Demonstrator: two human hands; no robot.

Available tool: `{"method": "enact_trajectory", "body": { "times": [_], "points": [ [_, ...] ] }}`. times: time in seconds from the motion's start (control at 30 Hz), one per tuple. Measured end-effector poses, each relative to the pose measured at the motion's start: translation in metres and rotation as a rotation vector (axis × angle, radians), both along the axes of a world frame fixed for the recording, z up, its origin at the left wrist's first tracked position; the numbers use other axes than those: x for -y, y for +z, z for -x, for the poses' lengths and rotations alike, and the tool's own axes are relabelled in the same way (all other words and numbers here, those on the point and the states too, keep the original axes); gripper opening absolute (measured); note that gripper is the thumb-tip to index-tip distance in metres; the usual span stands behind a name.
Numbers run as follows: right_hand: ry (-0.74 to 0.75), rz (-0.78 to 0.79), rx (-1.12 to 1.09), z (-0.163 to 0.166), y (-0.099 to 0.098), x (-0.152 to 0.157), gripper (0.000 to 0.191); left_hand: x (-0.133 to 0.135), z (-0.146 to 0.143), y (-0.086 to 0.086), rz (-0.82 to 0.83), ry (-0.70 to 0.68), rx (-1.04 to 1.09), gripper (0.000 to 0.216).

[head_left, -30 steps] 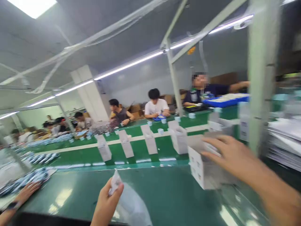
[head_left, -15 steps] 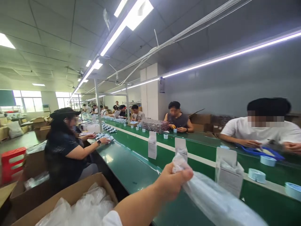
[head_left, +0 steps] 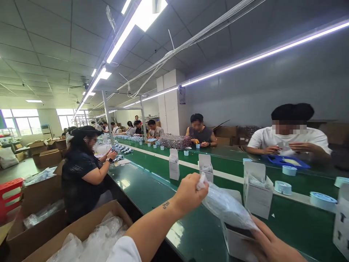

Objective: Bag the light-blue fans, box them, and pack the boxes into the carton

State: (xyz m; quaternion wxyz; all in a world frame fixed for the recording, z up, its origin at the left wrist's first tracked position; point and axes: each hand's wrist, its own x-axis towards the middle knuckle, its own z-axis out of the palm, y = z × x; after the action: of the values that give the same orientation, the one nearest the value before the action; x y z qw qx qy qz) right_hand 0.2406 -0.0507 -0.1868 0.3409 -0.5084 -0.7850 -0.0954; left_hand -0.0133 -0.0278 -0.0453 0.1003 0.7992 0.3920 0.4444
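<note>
Your left hand [head_left: 189, 191] pinches shut on the top of a soft, light, crinkly clear plastic bag [head_left: 226, 207] while your right hand [head_left: 268, 245] steadies the open white cardboard box [head_left: 236, 242] beneath it, near right on the green conveyor bench [head_left: 152, 189].

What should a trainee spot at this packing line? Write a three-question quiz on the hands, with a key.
1. True or false: the left hand pinches the top end of a clear plastic bag.
2. Where is the right hand? A: on a tape roll. B: against the white carton under the bag. C: inside a cardboard box.
3. Fill in: the worktop beneath the hands is ____ in colour.
Key: 1 true; 2 B; 3 green.
</note>
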Motion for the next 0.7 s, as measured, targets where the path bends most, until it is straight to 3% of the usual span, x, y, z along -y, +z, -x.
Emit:
{"method": "enact_trajectory", "body": {
  "times": [0.2,0.27,0.33,0.47,0.6,0.7],
  "points": [
    [0.198,0.210,0.027,-0.002,0.054,0.004,0.029,-0.002,-0.011,0.024,0.069,0.094,-0.325,0.015],
    [0.201,0.272,0.000,-0.002,0.068,0.000,0.019,-0.006,-0.014,0.027,0.113,0.078,-0.353,0.016],
    [0.243,0.419,-0.068,-0.001,0.079,-0.003,0.021,-0.012,-0.015,0.028,0.163,0.062,-0.327,0.018],
    [0.424,0.714,-0.304,0.007,0.090,-0.007,0.045,-0.026,-0.014,0.029,0.267,0.041,-0.220,0.019],
    [0.533,0.800,-0.443,0.012,0.097,-0.015,0.063,-0.033,-0.011,0.027,0.337,0.014,-0.147,0.018],
    [0.572,0.854,-0.439,0.011,0.100,-0.023,0.059,-0.034,-0.010,0.026,0.343,0.000,-0.118,0.018]
  ]
}}
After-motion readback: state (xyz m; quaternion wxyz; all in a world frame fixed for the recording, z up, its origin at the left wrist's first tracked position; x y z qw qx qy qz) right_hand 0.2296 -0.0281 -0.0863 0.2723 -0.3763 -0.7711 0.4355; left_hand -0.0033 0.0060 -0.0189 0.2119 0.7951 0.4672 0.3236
